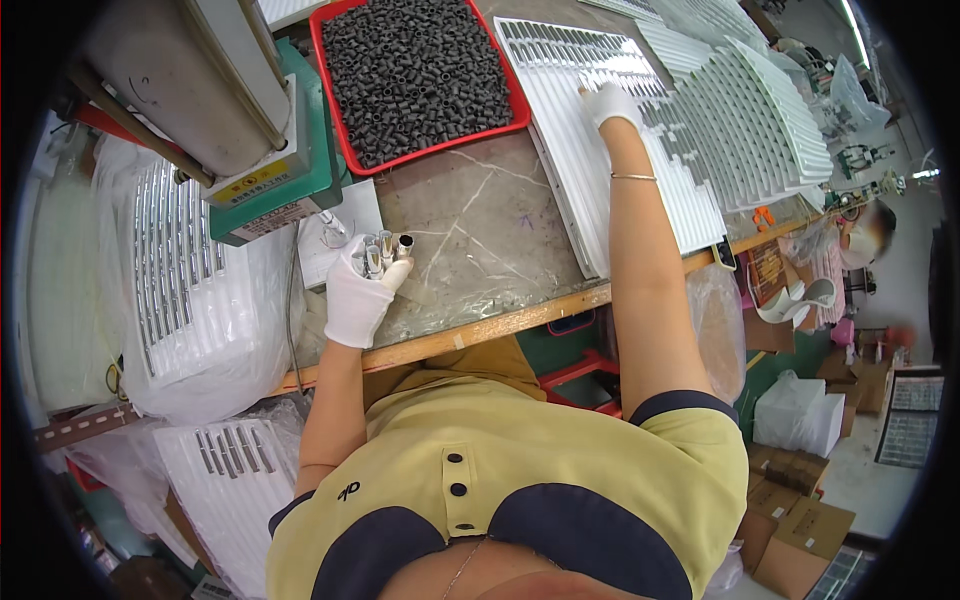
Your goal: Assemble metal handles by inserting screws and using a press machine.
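My left hand [356, 304], in a white glove, is closed around several short shiny metal tubes [374, 262]. One of them shows a dark end at the thumb side. This hand is over the near edge of the table, beside the green-based press [270, 205]. My right hand [612, 104], also gloved, reaches far over a white ribbed tray [570, 150] that carries rows of metal tubes [560, 50]. Its fingers are drawn together at the tubes; what they pinch, if anything, is hidden. Another metal piece [332, 228] shows under the press.
A red bin [520, 110] full of black plastic sleeves [415, 80] stands at the back. Another ribbed tray with tubes [180, 260] lies in plastic at the left, and stacked trays [750, 120] are at the right. A wooden edge [490, 325] borders the table; a person [868, 235] sits far right.
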Motion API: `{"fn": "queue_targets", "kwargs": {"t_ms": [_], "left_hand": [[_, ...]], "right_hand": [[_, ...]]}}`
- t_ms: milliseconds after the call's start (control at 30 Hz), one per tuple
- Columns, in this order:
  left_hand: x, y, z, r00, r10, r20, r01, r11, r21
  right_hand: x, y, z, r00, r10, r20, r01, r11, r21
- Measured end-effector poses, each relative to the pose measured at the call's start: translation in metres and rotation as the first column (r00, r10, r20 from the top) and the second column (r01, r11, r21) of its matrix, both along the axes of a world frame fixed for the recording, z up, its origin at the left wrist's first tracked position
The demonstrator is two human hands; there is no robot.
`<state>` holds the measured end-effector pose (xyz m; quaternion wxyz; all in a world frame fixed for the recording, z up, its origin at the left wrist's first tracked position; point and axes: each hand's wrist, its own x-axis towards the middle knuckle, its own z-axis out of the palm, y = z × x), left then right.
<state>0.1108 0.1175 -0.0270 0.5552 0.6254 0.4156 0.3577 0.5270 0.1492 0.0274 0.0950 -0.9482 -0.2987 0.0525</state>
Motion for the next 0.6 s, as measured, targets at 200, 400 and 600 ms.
{"fn": "queue_targets", "kwargs": {"t_ms": [200,400,600], "left_hand": [[-0.006,0.004,0.004,0.989,0.081,-0.128,-0.069,0.993,0.097],[-0.005,0.008,0.004,0.994,0.085,-0.066,-0.079,0.993,0.091],[-0.015,0.001,0.020,0.999,0.045,-0.027,-0.042,0.994,0.097]], "right_hand": [[0.014,0.017,-0.012,0.986,0.088,0.144,-0.087,0.996,-0.017],[-0.181,-0.051,0.063,0.654,0.687,-0.316,-0.354,0.648,0.674],[-0.261,-0.064,0.018,0.426,0.792,-0.438,-0.422,0.602,0.678]]}}
